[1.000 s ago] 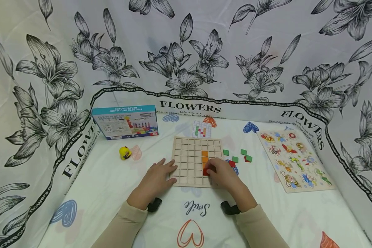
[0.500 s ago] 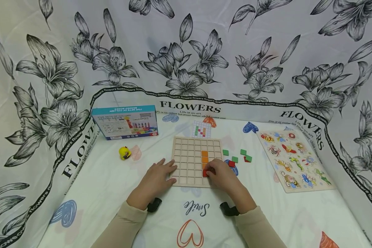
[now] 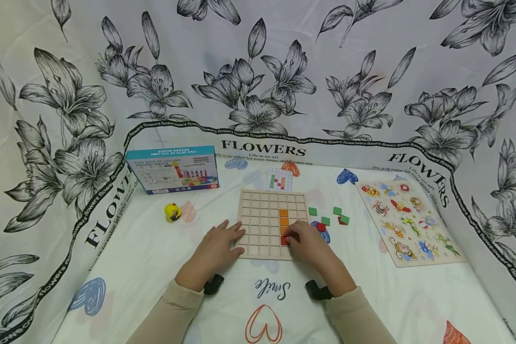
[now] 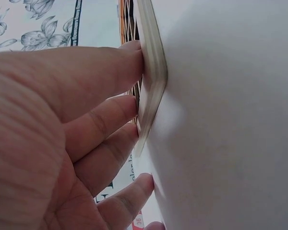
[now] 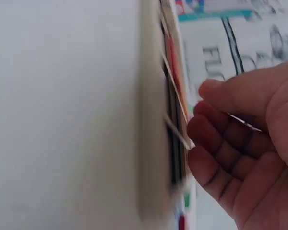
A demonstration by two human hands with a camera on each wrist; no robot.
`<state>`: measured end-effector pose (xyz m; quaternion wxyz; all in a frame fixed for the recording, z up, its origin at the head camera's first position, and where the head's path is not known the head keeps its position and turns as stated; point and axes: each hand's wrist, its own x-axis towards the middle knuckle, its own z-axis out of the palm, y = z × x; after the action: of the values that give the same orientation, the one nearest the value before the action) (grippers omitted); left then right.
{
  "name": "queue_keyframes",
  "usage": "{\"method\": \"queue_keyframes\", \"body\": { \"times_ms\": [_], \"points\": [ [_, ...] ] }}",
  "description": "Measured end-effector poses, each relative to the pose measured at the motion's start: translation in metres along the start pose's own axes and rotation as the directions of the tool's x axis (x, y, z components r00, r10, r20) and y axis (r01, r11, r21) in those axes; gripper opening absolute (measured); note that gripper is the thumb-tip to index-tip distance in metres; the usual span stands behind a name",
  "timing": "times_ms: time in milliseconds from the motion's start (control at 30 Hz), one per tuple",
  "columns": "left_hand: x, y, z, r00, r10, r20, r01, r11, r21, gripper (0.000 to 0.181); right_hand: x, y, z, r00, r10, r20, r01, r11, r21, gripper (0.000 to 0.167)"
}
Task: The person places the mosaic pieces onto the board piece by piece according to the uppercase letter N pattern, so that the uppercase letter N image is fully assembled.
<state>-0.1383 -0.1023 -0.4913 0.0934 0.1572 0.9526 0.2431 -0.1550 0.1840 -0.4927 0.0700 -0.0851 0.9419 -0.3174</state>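
Note:
A wooden grid board (image 3: 253,231) lies on the cloth, with a column of orange tiles (image 3: 284,221) in it. Just below that column, at the board's lower right, is a red tile (image 3: 284,241), which my right hand (image 3: 311,245) pinches at its right side with bent fingers. In the right wrist view the curled fingers of the right hand (image 5: 245,143) are at the board's edge, and the tile itself is hidden. Fingers spread, my left hand (image 3: 215,251) rests against the board's left edge; the left wrist view shows the thumb and fingertips of the left hand (image 4: 86,129) touching that edge.
Several loose green tiles (image 3: 337,210) and red tiles (image 3: 321,228) lie right of the board. A pattern card (image 3: 279,179) is behind it. Further out are a boxed toy (image 3: 176,170), a small yellow toy (image 3: 172,212) and an insect puzzle board (image 3: 408,224).
Since a second ago the red tile has shifted slightly down and left, into line below the orange tiles, with the right fingers still at it. My left hand has kept its place.

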Motion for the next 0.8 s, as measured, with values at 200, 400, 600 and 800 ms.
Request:
{"method": "queue_keyframes", "body": {
  "times_ms": [200,400,600,800],
  "points": [
    [0.000,0.000,0.001,1.000,-0.001,-0.003,0.001,1.000,-0.011,0.056,-0.001,0.031,-0.032,0.994,0.069,-0.081,-0.066,0.997,0.033,0.017],
    [0.000,-0.002,0.001,1.000,0.000,-0.004,0.000,1.000,0.001,0.056,-0.003,0.068,-0.055,0.981,0.178,-0.080,-0.179,0.984,-0.007,0.030],
    [0.000,-0.003,0.000,1.000,0.002,-0.005,-0.002,1.000,0.011,0.056,-0.002,0.074,-0.053,0.987,0.150,-0.064,-0.151,0.989,-0.006,0.033],
    [0.000,-0.002,0.000,1.000,0.008,-0.008,-0.008,1.000,0.005,0.056,0.001,0.074,-0.049,0.989,0.131,-0.060,-0.133,0.991,-0.031,0.032]
  ]
}}
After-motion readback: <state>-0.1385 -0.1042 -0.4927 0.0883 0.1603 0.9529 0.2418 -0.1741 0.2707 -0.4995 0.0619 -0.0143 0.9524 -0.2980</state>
